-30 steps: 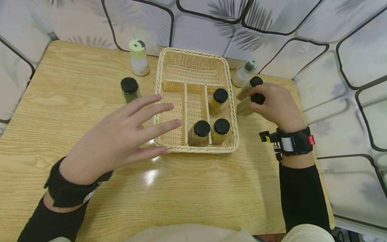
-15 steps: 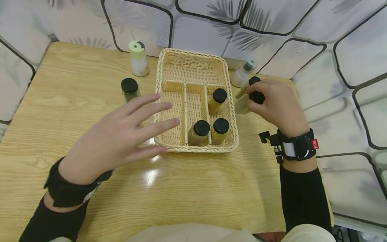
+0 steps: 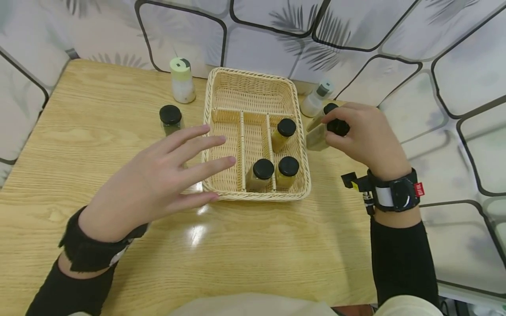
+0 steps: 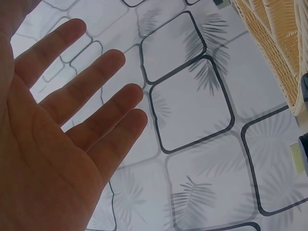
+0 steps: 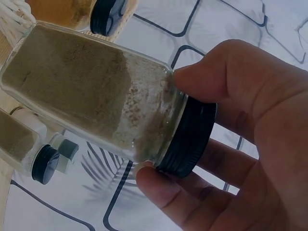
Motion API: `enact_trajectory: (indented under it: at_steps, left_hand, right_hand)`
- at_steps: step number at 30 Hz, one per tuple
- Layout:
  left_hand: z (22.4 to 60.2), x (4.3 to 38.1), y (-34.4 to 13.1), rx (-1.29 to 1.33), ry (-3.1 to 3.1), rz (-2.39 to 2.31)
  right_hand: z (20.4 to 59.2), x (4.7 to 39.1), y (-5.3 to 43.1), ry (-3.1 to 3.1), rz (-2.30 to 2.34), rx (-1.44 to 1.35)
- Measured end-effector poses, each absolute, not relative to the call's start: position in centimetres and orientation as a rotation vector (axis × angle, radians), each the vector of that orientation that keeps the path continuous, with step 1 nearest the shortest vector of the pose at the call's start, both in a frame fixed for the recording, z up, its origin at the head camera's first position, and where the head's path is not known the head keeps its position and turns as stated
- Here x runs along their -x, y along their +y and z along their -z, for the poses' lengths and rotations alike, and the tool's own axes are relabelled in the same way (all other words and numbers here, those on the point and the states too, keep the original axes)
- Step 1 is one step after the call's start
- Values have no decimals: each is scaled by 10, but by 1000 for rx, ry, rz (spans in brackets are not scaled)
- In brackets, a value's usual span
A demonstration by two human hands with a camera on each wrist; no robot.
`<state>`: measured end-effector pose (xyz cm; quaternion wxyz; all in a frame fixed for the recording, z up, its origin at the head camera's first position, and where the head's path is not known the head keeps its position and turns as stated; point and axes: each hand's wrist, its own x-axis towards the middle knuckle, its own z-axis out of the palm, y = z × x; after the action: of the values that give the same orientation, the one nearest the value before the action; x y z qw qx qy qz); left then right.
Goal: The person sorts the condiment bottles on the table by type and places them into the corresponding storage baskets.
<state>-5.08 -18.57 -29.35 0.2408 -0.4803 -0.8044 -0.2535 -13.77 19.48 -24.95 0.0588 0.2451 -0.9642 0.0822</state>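
Note:
A glass spice jar (image 5: 72,82) of grey-brown powder has a black screw lid (image 5: 187,137). My right hand (image 3: 365,136) pinches it at the neck and lid between thumb and fingers, just right of the wicker basket (image 3: 306,186). Behind it stands a second black-lidded jar (image 5: 19,144), partly hidden by the hand in the head view. My left hand (image 3: 158,184) hovers at the basket's left side, fingers spread and straight, holding nothing. Inside the divided basket are two yellow-powder jars (image 3: 281,134) in the right compartment and a brownish jar (image 3: 260,175) in the middle one.
Left of the basket are a black-lidded jar (image 3: 171,119) and a white bottle with a pale green cap (image 3: 182,83). Another white bottle (image 3: 314,101) stands behind the right-hand jars. A patterned cloth screen (image 3: 262,52) borders the wooden table (image 3: 253,250).
My right wrist has shifted slightly to the right and turned a little, still pinching the same jar. The left hand keeps its spread pose. The head view has tilted up slightly.

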Motion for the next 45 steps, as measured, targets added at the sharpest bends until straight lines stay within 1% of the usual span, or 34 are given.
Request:
enact_trajectory:
  at_steps: [45]
  left_hand:
    - [293, 52, -188, 1315, -2236, 710]
  right_hand:
    - [237, 131, 167, -2810, -234, -921]
